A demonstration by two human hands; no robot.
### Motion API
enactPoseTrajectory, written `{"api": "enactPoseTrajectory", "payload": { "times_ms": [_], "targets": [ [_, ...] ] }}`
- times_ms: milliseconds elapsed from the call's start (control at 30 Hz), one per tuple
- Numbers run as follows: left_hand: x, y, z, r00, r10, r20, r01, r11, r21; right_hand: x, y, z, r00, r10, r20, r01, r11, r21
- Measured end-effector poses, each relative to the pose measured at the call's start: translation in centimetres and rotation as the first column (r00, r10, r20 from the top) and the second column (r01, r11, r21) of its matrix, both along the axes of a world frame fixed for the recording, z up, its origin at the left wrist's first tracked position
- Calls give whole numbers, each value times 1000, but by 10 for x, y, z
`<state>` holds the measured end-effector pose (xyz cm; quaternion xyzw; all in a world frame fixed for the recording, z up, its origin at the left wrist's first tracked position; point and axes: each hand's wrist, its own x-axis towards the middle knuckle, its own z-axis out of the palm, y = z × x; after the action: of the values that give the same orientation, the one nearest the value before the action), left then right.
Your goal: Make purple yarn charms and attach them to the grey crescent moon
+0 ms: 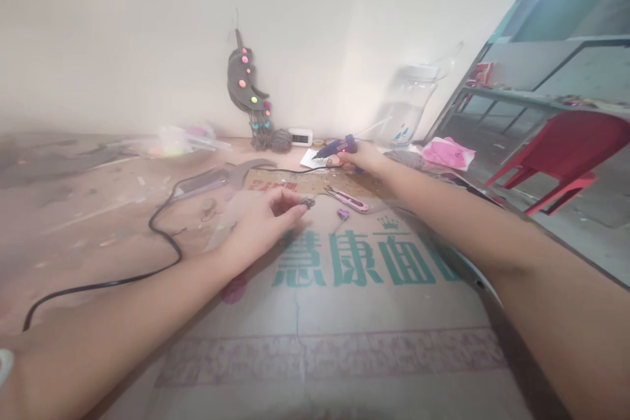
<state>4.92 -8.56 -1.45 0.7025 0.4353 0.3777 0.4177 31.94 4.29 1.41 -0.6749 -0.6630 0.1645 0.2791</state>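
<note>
1. Fingertips (298, 210) of the left hand (268, 218) are pinched together on a small grey piece (308, 202), which is just left of the pink snips (350, 200).
2. Fingers of the right hand (365, 157) are wrapped around the handle of a blue glue gun (335, 146), beyond the snips; whether one presses the trigger I cannot tell.
3. The gun's nozzle points left and slightly down, over a white card (312, 159) that lies beyond the snips. The nozzle and the grey piece are well apart.
4. A small purple item (343, 214) lies just on the near side of the snips.
5. Nearer still is a printed sheet (295, 315) with large green characters.
6. A black cord (170, 246) curves across the table (113, 230), to the left of the snips.
7. Far beyond the snips and to their left, a grey crescent ornament (239, 82) with coloured dots stands upright against the white panel (319, 33). A grey yarn ball (282, 140) and a white device (300, 137) with a dark display are beside its lower end.
8. Beyond the snips and to their right are a clear jug (407, 105) and a bright pink item (449, 153); a red chair (566, 151) is farther right.
</note>
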Motion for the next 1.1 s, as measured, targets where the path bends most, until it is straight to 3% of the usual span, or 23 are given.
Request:
{"api": "enactPoseTrajectory", "payload": {
  "times_ms": [133,333,400,467,533,667,800,867,933,1100],
  "targets": [
    [0,0,0,1000,-8,15,8,1000,23,5,-20,10,1000,25,0,-25,999,31],
    [4,-5,3,1000,-30,8,30,999,40,2,-91,15,996,85,-38,-74,972,222],
    [4,-6,3,999,-49,-3,49,998,38,-3,-116,14,947,320,29,-314,906,285],
    [5,-6,3,997,-72,-10,72,997,38,-9,-136,13,821,543,176,-571,787,233],
    [4,-6,2,996,-88,-16,88,995,36,-16,-148,9,746,597,295,-654,741,155],
    [3,-4,0,991,-131,-28,132,991,36,-28,-151,-10,744,552,376,-623,776,94],
    [4,-4,-2,987,-156,-45,158,986,45,-33,-150,-25,768,519,375,-610,771,183],
    [4,-4,-2,986,-159,-41,160,987,30,-33,-155,-26,799,524,295,-595,757,269],
    [4,-4,-3,986,-162,-39,163,986,18,-32,-161,-24,837,528,143,-544,777,316],
    [3,-4,-4,984,-170,-46,170,985,4,-33,-166,-23,852,506,-131,-467,849,246]
  ]
}}
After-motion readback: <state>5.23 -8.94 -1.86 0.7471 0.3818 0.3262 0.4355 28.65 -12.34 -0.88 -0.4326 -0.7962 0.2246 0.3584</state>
